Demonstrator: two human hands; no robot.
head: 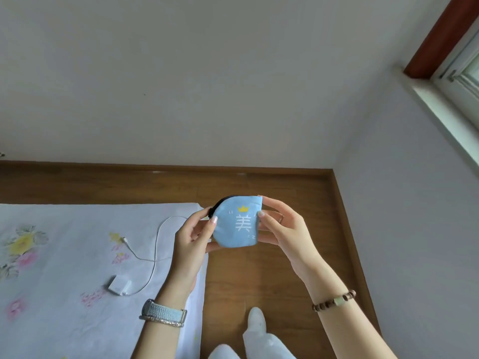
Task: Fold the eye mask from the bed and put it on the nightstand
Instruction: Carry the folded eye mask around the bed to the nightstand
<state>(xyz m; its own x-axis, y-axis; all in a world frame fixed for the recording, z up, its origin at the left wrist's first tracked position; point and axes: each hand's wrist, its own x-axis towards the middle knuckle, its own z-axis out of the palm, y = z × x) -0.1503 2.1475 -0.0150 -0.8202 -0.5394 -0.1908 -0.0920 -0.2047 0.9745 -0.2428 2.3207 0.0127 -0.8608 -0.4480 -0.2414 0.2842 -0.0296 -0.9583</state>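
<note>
Both forearms rise from the lower edge of the view and converge at centre, above the seam where bed meets floor. The left hand [193,235] is turned palm inward, thumb on the near face and fingers curled behind, pinching the left edge of the light-blue fabric eye mask [237,222]. The right hand [281,229] mirrors it, thumb tip pressed on the mask's upper right corner and fingers wrapped behind the right edge. Both hands thus grasp the mask, which hangs in the air between them, clear of the bed and over the brown wooden floor [285,268].

The mask is doubled over into a rounded half-shape with a straight right edge. Its near face bears a small yellow crown above a white printed character; a dark trim or strap shows along the upper left curve.

The left wrist carries a grey woven-band watch [166,312]; the right wrist, a brown beaded bracelet [334,301]. On the pale floral bedsheet [64,255] to the left lie a white charger block [119,285] and its looped white cable [155,255].
</note>
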